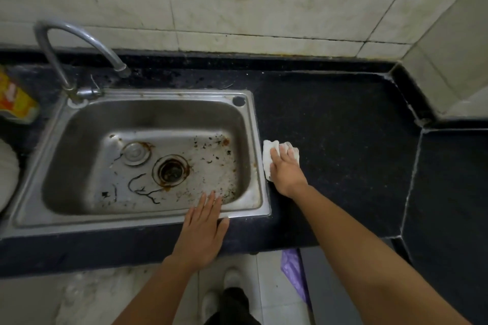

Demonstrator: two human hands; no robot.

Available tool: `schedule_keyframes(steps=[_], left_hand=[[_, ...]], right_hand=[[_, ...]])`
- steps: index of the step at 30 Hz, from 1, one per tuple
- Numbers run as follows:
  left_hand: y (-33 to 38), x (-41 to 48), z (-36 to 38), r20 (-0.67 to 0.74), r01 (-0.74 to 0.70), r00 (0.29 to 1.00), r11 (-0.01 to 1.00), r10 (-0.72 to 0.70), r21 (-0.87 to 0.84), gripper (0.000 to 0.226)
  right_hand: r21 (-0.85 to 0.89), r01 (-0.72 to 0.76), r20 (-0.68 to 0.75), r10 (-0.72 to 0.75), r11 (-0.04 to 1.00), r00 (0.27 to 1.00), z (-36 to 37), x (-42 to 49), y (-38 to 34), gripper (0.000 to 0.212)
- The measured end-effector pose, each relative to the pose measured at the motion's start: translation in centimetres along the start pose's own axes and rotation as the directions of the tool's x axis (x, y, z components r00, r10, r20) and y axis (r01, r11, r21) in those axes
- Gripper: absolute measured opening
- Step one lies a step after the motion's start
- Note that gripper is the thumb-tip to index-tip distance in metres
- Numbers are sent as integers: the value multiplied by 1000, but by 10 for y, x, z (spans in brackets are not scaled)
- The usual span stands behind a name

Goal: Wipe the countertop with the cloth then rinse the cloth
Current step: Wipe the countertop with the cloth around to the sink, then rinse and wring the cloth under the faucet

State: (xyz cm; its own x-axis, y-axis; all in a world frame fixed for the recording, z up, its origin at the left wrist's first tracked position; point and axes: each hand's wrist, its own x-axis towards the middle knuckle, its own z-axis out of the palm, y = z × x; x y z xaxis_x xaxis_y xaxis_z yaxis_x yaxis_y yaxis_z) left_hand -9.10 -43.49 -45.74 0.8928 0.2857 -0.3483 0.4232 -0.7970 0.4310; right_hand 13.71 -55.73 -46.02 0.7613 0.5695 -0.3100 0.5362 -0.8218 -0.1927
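Faucet (pixel 79 42): arching over the sink (pixel 253 140), spout dry.
Left hand (pixel 202 229): lying flat, fingers straight and together, over the sink's front rim.
Cloth (pixel 268 155): lying on the black tabletop (pixel 343 126), just beside the sink's right rim.
Right hand (pixel 286 169): pressing the cloth, fingers extended.

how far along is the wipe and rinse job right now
Done: nothing provable; the dark countertop shows no clear wiped area. In hand: the right hand presses the cloth on the countertop beside the sink, while the left hand rests on the sink's front rim. Left: rinsing; the cloth is outside the sink and no water shows at the faucet.
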Motion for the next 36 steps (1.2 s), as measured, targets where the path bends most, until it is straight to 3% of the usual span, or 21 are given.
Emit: schedule_keyframes(steps=[2, 5, 9, 11, 14, 16, 20, 24, 27, 29, 33, 36], left_hand=[[2, 1, 0, 6, 9, 1000, 1000, -9, -7, 86], [2, 2, 2, 4, 11, 1000, 1000, -11, 19, 94], [3, 3, 6, 11, 27, 1000, 999, -28, 40, 98], [5, 3, 4, 37, 56, 998, 997, -58, 56, 85], [9, 2, -2, 86, 80, 993, 995, -85, 57, 70], [10, 1, -5, 113, 78, 990, 995, -85, 64, 66], [10, 3, -9, 151, 82, 984, 994, -92, 68, 63], [9, 3, -13, 170, 73, 982, 995, -82, 60, 63], [8, 2, -14, 169, 67, 983, 997, -73, 40, 63], [8, 2, -15, 162, 77, 983, 997, -80, 28, 63], [10, 2, -18, 167, 120, 980, 992, -113, -33, 70], [17, 0, -26, 186, 189, 970, 965, -155, -183, 62]], right_hand=[[-57, 25, 36, -23, 998, 999, -2, 7, -2, 69], [-21, 65, 74, -63, 998, 995, 2, -17, -4, 74], [-58, 154, -1, -154, 986, 988, 26, -76, 2, 77], [-86, 208, -7, -210, 974, 978, 43, -106, 12, 79], [-120, 293, 12, -294, 949, 956, 61, -145, 24, 58], [-100, 329, 91, -320, 939, 943, 67, -164, 28, 55], [-10, 253, 179, -247, 968, 952, 39, -174, 35, 46], [356, -2, 62, -22, 934, 998, -20, -168, 38, 34], [611, -148, 23, 170, 778, 985, -54, -155, 37, 29], [780, -203, 63, 249, 591, 966, -70, -143, 32, 28], [949, -255, 211, 230, 186, 950, -85, -114, 12, 23], [957, -289, 280, 168, 29, 945, -83, -91, -7, 24]])
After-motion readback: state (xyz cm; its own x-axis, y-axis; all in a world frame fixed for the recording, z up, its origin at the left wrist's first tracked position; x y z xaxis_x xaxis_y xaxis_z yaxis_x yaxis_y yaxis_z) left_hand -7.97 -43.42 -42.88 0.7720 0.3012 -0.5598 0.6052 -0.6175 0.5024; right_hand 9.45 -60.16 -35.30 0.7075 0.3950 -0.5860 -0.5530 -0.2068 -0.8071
